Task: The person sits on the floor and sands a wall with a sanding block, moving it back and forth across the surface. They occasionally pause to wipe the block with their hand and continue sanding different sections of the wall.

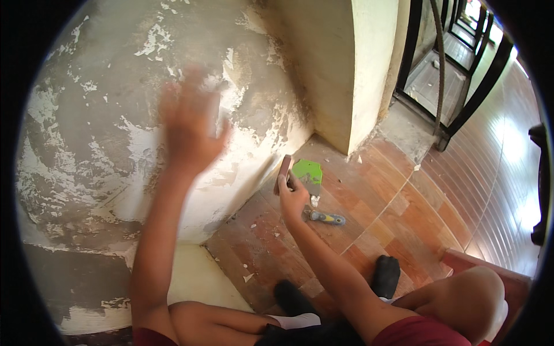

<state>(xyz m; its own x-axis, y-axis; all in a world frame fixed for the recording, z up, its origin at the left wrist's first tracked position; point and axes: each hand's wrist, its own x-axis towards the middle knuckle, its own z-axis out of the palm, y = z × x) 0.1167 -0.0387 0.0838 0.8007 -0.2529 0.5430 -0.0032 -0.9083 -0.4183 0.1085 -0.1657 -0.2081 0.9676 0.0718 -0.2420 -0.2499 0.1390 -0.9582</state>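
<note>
My left hand (192,125), blurred, is spread with its fingers apart in front of the patchy plaster wall (130,112); whether it touches the wall I cannot tell. Near the foot of the wall, my right hand (292,194) grips a flat reddish-brown block (284,168), whose exact kind I cannot make out. Just beyond that hand a green plastic plate (308,171), smeared with grey filler, lies on the floor. A tool with a grey and yellow handle (327,218) lies beside my right wrist, its other end partly hidden.
A pale pillar (346,78) juts out beyond the wall. Black metal frames (467,104) stand at upper right with a cord hanging by them. Crumbs of plaster (248,277) dot the wood-patterned floor (368,203). A reddish ledge (484,264) is beside my knee.
</note>
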